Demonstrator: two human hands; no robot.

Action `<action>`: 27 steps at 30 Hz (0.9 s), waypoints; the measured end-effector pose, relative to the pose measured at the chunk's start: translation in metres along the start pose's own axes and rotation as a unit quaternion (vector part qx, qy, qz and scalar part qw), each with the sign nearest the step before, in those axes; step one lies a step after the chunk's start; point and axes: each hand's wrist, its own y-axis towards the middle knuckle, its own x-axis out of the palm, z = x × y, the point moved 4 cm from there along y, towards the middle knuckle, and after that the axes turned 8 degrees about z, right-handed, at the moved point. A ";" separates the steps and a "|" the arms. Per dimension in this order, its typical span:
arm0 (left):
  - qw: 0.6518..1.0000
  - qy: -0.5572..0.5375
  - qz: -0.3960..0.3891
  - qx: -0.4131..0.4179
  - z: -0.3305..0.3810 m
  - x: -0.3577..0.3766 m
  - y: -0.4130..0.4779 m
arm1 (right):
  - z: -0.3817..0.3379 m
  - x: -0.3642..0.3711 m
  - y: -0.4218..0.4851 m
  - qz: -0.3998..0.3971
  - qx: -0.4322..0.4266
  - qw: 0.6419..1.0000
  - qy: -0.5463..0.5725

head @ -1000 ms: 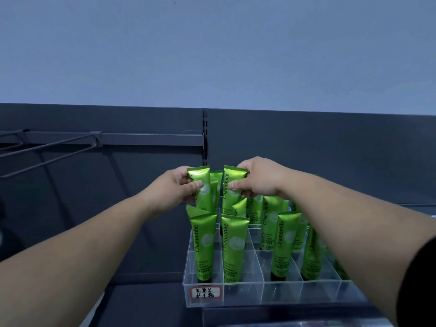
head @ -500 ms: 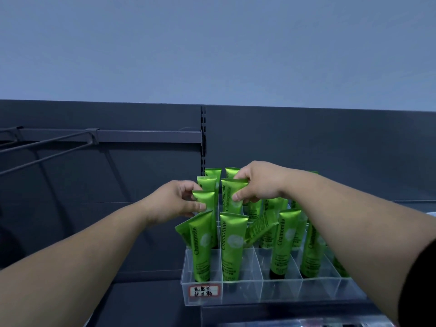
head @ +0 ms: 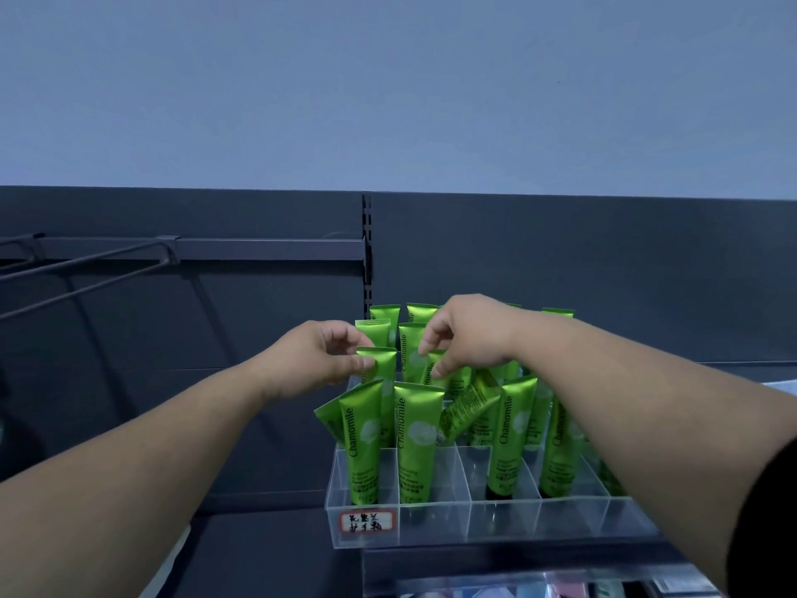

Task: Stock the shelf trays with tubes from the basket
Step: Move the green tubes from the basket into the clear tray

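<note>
Though mostly upright in clear tray [head: 431, 526], glossy green Chamomile tubes [head: 416, 446]

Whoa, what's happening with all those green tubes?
A person is filling a clear plastic divided tray with shiny green Chamomile tubes. The left hand pinches the top of one green tube near the back, and the right hand pinches a neighbouring tube. One tilted tube leans across the middle; most others stand upright.

— What's up top?
— A plain blue-grey wall [head: 388, 79], evenly lit.
— And below it?
— Dark grey shelving back panels [head: 560, 269], a slotted upright [head: 367, 252] between them, a rail [head: 267, 249] and wire arms [head: 82, 289] at left.
</note>
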 end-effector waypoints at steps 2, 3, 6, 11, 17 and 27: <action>0.999 0.006 0.032 0.016 0.006 -0.008 -0.003 | 0.001 -0.011 -0.002 0.048 -0.008 0.999 0.012; 0.999 0.002 0.046 0.024 0.012 -0.012 -0.006 | 0.001 -0.017 -0.004 0.079 -0.016 0.997 0.004; 0.998 0.016 0.046 0.026 0.025 -0.024 -0.018 | -0.004 -0.025 -0.017 0.072 -0.039 0.996 -0.031; 0.986 0.060 -0.148 -0.047 0.020 -0.028 -0.042 | -0.018 -0.006 -0.036 -0.065 -0.073 0.980 -0.171; 0.976 0.153 -0.148 -0.051 0.015 -0.014 -0.055 | -0.017 0.015 -0.038 -0.096 -0.078 0.953 -0.277; 0.986 0.157 -0.016 -0.047 0.011 -0.010 -0.045 | -0.013 0.009 -0.029 -0.039 -0.103 0.963 -0.245</action>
